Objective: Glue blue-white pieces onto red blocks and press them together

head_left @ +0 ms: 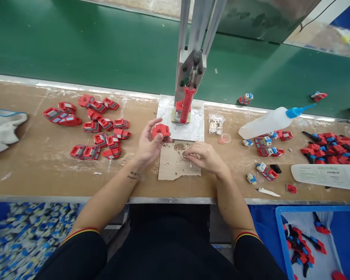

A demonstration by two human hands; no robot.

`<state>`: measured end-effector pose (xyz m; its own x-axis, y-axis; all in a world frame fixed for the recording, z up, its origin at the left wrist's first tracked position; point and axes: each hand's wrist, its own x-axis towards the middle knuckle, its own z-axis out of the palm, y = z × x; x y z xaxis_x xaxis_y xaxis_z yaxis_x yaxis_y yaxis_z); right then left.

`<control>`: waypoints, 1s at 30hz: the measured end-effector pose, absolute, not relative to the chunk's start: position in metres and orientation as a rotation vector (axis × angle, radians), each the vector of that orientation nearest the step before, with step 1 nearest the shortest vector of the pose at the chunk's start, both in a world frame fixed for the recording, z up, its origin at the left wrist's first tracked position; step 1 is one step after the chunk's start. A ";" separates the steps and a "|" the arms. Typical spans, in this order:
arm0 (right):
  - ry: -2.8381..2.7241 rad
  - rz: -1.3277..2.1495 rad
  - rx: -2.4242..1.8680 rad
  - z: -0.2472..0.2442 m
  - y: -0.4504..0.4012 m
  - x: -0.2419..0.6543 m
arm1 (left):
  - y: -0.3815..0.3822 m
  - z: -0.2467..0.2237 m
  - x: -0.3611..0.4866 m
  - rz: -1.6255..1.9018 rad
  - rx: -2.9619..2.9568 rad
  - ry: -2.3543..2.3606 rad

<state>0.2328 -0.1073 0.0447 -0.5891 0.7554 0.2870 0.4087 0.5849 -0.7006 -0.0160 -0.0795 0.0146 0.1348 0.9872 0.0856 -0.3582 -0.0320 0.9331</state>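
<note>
My left hand (150, 144) holds a red plastic piece (161, 131) between thumb and fingers, over the left edge of a white board (196, 130). Close to the middle, my right hand (203, 156) is pinched around a thin white-tipped swab (191, 164) above a stained cardboard piece (172, 167). Behind both hands stands a metal press with a red handle (187, 105). A pack of cotton swabs (216, 124) and a small clear cup (224, 138) lie to the right of the board.
Red and grey toy cars (91, 126) lie at the left. On the right are a white squeeze bottle (265, 122), red and black parts (334, 149), a knife (267, 191) and a blue bin (317, 209). A green belt (76, 46) runs behind the table.
</note>
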 end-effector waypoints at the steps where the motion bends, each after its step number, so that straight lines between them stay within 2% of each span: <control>1: -2.203 0.795 -0.916 0.048 -0.108 0.236 | -0.081 0.015 -0.016 1.295 1.053 0.808; 9: -1.417 0.616 -0.900 0.071 -0.113 0.239 | -0.098 0.024 -0.008 1.241 1.218 0.912; 14: -1.395 0.643 -0.875 0.072 -0.117 0.210 | -0.111 0.038 -0.006 1.270 1.690 1.032; 18: -1.423 0.728 -0.840 0.068 -0.121 0.200 | -0.114 0.042 -0.005 1.263 1.816 0.974; 23: -1.342 0.720 -0.864 0.064 -0.123 0.201 | -0.115 0.038 -0.005 1.239 1.704 1.047; 30: -1.191 0.755 -0.795 0.061 -0.121 0.204 | -0.102 0.034 -0.009 1.277 1.179 0.966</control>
